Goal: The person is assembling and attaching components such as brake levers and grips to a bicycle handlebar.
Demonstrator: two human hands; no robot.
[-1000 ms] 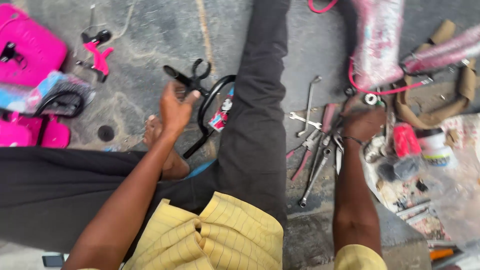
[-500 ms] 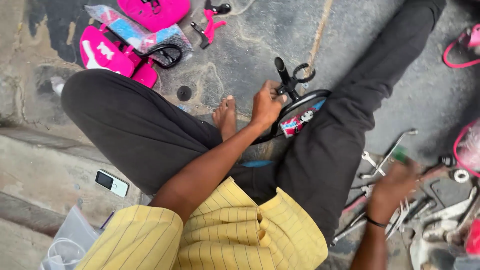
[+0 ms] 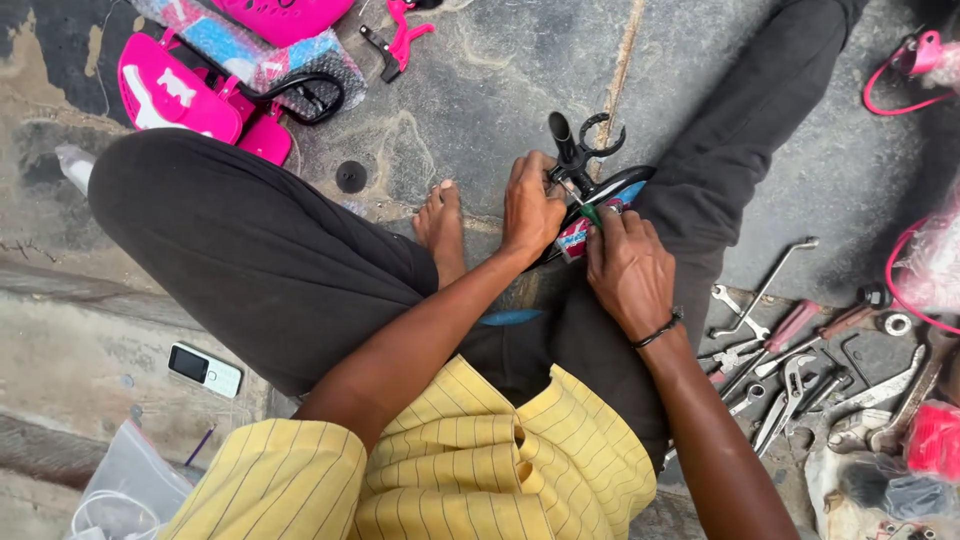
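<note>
I sit cross-legged on a stone floor in black trousers and a yellow striped shirt. My left hand (image 3: 530,205) grips a black curved bicycle part (image 3: 585,160) with a clamp and a rounded stub at its top, resting against my right leg. My right hand (image 3: 628,268) is closed on a small green-handled tool (image 3: 590,212), its tip at the black part just below the clamp. The two hands touch each other over the part. A coloured sticker (image 3: 575,238) shows on the part between them.
Several spanners, pliers and screwdrivers (image 3: 790,370) lie at the right by my leg. Pink plastic bicycle pieces (image 3: 190,95) and a wrapped part (image 3: 250,55) lie at the upper left. A small phone (image 3: 204,369) sits on the step at the left, a plastic bag (image 3: 130,490) below it.
My right hand came from the tools at the right, bringing a green-handled tool to the black part. My left hand stayed on the part. The view swung left, then steadied.
</note>
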